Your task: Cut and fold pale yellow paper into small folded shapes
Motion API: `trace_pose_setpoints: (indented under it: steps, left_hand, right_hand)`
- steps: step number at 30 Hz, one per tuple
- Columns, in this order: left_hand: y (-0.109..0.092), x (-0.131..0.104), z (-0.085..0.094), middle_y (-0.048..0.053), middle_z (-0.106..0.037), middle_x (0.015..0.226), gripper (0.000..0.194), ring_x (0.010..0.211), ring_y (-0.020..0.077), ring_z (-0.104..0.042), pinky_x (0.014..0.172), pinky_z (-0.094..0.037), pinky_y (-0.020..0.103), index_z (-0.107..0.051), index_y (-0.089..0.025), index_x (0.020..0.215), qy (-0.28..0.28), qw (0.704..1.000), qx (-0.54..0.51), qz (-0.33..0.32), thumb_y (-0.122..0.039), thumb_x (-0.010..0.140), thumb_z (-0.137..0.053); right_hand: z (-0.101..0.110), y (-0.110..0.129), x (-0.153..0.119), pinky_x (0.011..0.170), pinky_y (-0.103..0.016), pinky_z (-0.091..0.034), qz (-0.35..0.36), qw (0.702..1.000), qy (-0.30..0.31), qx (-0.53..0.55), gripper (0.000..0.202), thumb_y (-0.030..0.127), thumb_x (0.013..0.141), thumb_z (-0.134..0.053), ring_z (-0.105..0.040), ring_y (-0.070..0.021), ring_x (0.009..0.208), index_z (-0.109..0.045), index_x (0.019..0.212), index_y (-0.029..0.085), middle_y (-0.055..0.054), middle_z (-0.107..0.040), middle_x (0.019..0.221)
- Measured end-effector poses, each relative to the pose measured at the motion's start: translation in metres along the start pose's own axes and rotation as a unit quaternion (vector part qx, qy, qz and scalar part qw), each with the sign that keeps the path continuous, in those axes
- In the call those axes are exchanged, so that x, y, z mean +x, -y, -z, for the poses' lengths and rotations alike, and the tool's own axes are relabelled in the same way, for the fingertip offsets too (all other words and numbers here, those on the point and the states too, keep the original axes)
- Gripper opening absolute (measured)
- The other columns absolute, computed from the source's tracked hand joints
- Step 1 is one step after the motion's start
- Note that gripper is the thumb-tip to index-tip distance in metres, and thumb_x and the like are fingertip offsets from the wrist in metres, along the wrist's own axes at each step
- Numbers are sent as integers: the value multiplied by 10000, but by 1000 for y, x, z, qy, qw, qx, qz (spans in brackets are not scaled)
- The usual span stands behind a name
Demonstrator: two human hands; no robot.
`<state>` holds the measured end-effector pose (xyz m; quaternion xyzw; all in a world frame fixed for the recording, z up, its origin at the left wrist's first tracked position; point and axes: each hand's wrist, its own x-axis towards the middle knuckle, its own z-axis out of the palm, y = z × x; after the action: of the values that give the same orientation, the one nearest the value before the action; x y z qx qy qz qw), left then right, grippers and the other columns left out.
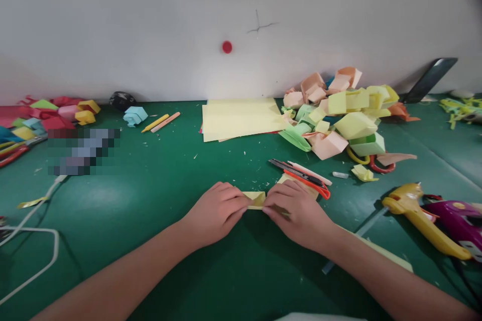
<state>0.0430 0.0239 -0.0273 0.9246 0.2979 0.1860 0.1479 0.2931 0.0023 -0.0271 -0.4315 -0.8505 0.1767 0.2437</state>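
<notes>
1. Here we are at the centre of the clock, twelve toward the wall: a small yellow folded paper [257, 200] sits low over the green table [211, 281], between two sets of fingertips.
2. On the nine o'clock side, the left hand [220, 213] pinches one end of the paper, thumb and fingers closed together, knuckles bent. That edge is well covered.
3. And at three o'clock, the right hand [297, 215] answers, pinching the opposite end. Neither hand is spread; the middle of the paper shows between them, creased, with a darker hollow.
4. The work in hand looks like close shaping by fingertip, a crease being set or an edge held in line; which of the two, one frame can't tell.
5. What would a further move call for? Both ends level, light and even pressure, and thumbs kept out of the hollow. Squeeze too hard and a piece this small could buckle.
6. Around the dial: the orange-handled cutter [309, 178] lies at two o'clock, just beyond the right hand; flat yellow sheets [241, 119] wait at twelve; a heap of folded pieces [352, 103] crowds between one and two; and the yellow glue gun [422, 215] rests out at three, touched by neither hand.
</notes>
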Motion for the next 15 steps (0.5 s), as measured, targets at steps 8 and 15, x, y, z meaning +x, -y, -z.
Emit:
trace_pose_setpoints:
  steps: [8, 15]
  left_hand:
    - [-3, 2, -1, 51, -690, 1022, 243, 930, 209, -610, 827, -474, 352, -585, -195, 1221, -27, 997, -14, 70, -185, 1016, -456]
    - [-3, 4, 0, 62, -636, 940, 240, 863, 203, -575, 793, -472, 356, -677, -185, 1074, -4, 999, 5, 44, -235, 1026, -448]
  right_hand:
    - [-3, 6, 4, 860, -436, -429, -46, 998, 11, -33, 164, 239, 991, -519, -538, -232, 885, -641, 889, 201, -63, -657, 929]
    - [-2, 7, 3, 873, -437, -416, -41, 999, 17, -31, 145, 223, 993, -515, -522, -235, 906, -614, 887, 218, -46, -639, 947]
